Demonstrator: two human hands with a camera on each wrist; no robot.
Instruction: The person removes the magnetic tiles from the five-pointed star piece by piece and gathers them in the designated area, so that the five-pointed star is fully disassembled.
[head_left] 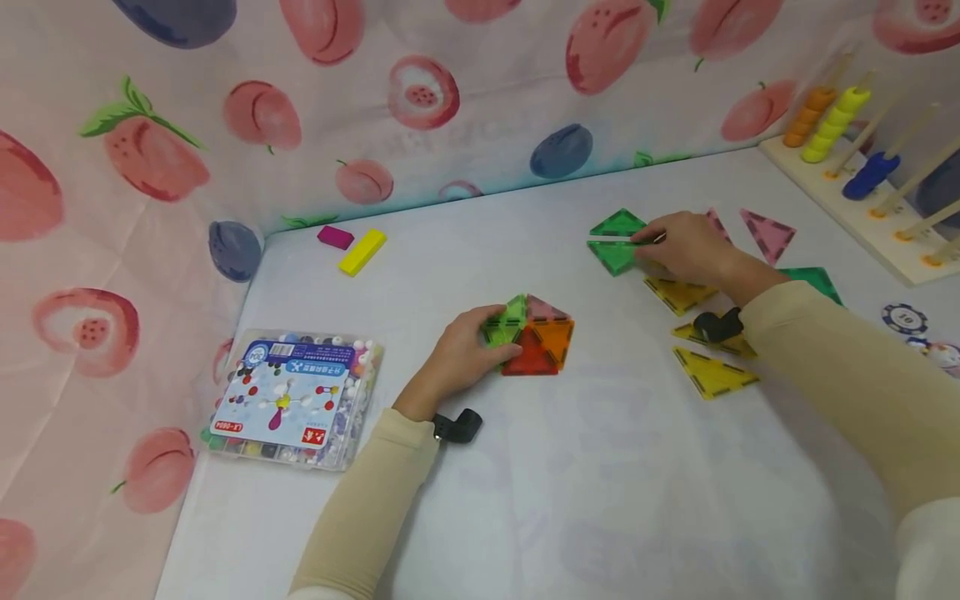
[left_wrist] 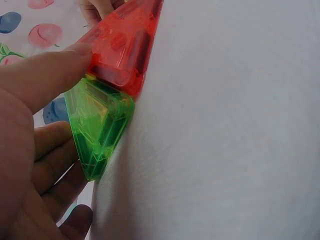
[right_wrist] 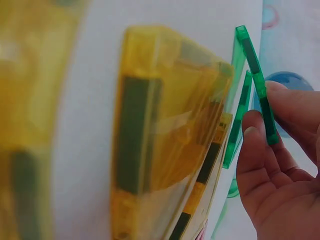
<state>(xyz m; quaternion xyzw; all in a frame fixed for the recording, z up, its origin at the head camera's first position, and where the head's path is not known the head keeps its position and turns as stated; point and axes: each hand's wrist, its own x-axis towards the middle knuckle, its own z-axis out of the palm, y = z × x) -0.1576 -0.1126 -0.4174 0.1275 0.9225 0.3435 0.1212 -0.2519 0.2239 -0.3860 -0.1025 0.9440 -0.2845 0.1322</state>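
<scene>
My left hand (head_left: 463, 357) holds a joined cluster of see-through magnetic tiles at its left side. The thumb lies on the red tile (head_left: 534, 353), while the other fingers curl about the light green tile (left_wrist: 99, 127). Orange (head_left: 557, 337) and pink (head_left: 546, 308) tiles make up the cluster's right and far parts. Farther right, my right hand (head_left: 686, 246) pinches a dark green triangular magnetic tile (right_wrist: 257, 82) between thumb and fingers, tilted up from the table. A second dark green tile (right_wrist: 239, 120) is close beside it. Yellow tiles (head_left: 716, 372) lie near the right wrist.
Pink triangles (head_left: 768, 235) and another green tile (head_left: 813, 282) lie on the right. A bead rack (head_left: 847, 179) stands at the back right, with poker chips (head_left: 903, 318) in front. At left are a clear box of molecule parts (head_left: 288, 398), a yellow block (head_left: 363, 252) and a magenta block (head_left: 335, 237).
</scene>
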